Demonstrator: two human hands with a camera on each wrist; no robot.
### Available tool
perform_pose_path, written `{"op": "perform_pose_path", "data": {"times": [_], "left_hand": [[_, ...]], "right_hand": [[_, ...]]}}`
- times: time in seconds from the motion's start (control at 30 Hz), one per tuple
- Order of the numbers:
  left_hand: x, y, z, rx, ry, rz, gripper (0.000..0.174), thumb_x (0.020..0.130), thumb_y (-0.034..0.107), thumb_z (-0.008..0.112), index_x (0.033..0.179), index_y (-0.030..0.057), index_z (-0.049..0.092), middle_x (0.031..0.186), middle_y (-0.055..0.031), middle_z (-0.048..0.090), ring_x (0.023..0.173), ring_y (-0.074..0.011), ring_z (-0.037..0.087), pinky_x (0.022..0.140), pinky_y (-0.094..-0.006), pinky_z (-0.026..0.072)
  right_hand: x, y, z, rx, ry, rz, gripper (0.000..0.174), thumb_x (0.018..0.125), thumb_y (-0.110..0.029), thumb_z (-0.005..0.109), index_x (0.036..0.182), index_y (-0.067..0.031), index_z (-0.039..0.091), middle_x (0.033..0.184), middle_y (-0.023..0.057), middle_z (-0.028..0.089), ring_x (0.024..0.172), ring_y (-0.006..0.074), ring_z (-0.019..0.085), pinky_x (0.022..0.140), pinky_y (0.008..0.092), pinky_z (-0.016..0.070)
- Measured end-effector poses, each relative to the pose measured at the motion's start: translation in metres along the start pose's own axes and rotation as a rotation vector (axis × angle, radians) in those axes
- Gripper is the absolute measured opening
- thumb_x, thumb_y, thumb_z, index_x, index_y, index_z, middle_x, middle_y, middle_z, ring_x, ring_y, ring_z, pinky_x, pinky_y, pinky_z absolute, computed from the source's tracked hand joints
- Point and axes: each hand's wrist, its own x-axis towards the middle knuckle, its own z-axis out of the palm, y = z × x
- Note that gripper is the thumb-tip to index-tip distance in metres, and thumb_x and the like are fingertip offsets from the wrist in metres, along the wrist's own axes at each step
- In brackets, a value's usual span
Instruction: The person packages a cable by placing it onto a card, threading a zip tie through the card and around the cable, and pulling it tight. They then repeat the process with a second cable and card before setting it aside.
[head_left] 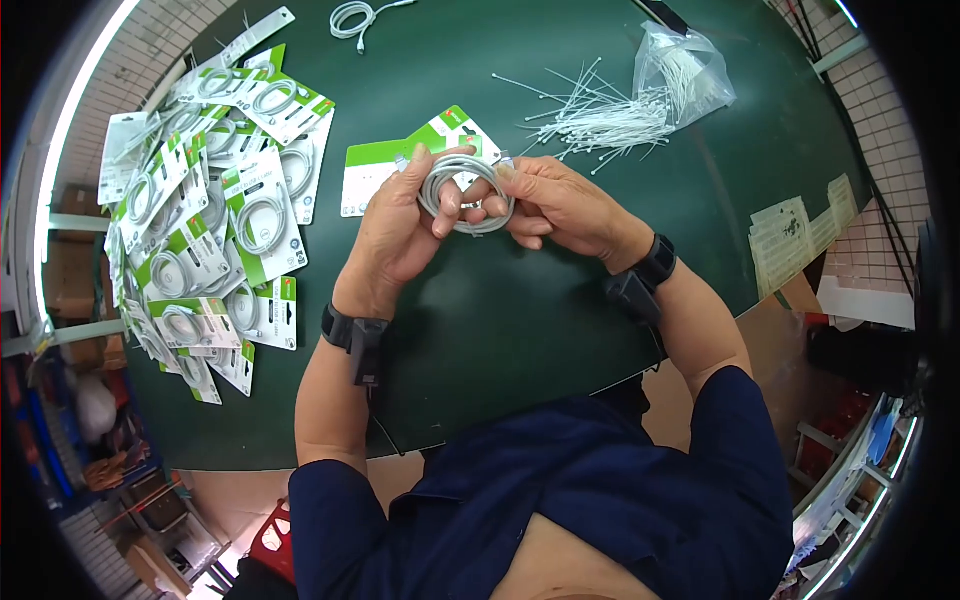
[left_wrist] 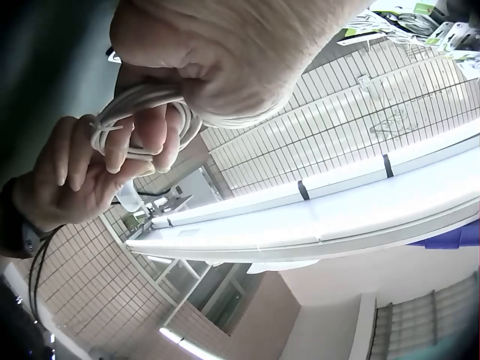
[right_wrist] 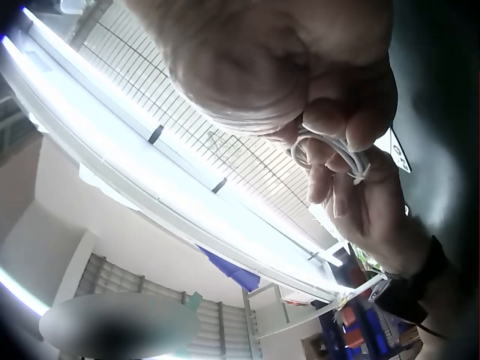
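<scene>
Both hands hold a coiled white cable (head_left: 432,183) up over the table, close to the body side of the packaging cards. My left hand (head_left: 388,232) grips the coil's left side, thumb along the outside and fingertips reaching through the ring. On the other side my right hand (head_left: 572,208) pinches the coil between thumb and fingers. A thin white tie (left_wrist: 96,129) goes round the bundle in the left wrist view, with a short end sticking out. Just beyond the hands lie green-and-white cards (head_left: 368,172), partly covered by them.
A heap of carded cables (head_left: 258,195) fills the table's left side. At the back right, loose white cable ties (head_left: 615,122) spill from a clear plastic bag (head_left: 705,85). Another white cable (head_left: 350,14) lies at the far edge. Paper sheets (head_left: 780,245) are on the right edge.
</scene>
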Motion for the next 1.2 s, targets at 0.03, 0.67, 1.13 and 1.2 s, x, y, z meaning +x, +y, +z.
{"op": "perform_pose_path", "data": {"times": [0.03, 0.67, 1.13, 1.2], "left_hand": [[-0.003, 0.003, -0.001, 0.013, -0.005, -0.011, 0.053, 0.116, 0.038, 0.042, 0.130, -0.0086, 0.063, 0.072, -0.0031, 0.060, 0.057, -0.0095, 0.051, 0.071, -0.0303, 0.0565], [-0.026, 0.011, 0.011, 0.529, 0.000, -0.117, 0.047, 0.104, 0.022, 0.056, 0.142, -0.0039, 0.063, 0.072, 0.0002, 0.059, 0.053, -0.0044, 0.042, 0.059, -0.0222, 0.0474], [-0.019, 0.007, 0.008, 1.001, -0.068, -0.118, 0.054, 0.092, 0.013, 0.072, 0.144, 0.0033, 0.066, 0.076, -0.0031, 0.067, 0.053, -0.0069, 0.054, 0.050, -0.0247, 0.0469], [-0.019, 0.006, 0.013, 0.982, -0.056, -0.082, 0.053, 0.092, 0.011, 0.072, 0.144, 0.0042, 0.067, 0.077, -0.0033, 0.068, 0.053, -0.0067, 0.055, 0.051, -0.0243, 0.0472]], "right_hand": [[0.001, 0.002, 0.000, 0.059, -0.011, 0.013, 0.044, 0.113, -0.041, 0.054, 0.112, 0.0008, 0.068, 0.091, -0.0026, 0.062, 0.057, 0.0030, 0.042, 0.051, 0.0217, 0.0437], [-0.003, 0.001, 0.000, -0.732, -0.092, 0.110, 0.040, 0.113, -0.034, 0.052, 0.101, -0.0023, 0.073, 0.082, 0.0012, 0.066, 0.063, 0.0093, 0.058, 0.059, 0.0263, 0.0494], [0.002, 0.028, -0.011, -1.317, -0.027, -0.438, 0.036, 0.113, -0.028, 0.048, 0.099, 0.0003, 0.066, 0.078, 0.0165, 0.062, 0.065, 0.0305, 0.063, 0.069, 0.0425, 0.0518], [0.000, 0.005, -0.002, -1.220, -0.057, -0.226, 0.038, 0.111, -0.025, 0.051, 0.098, 0.0051, 0.069, 0.084, 0.0204, 0.068, 0.078, 0.0373, 0.067, 0.074, 0.0455, 0.0539]]}}
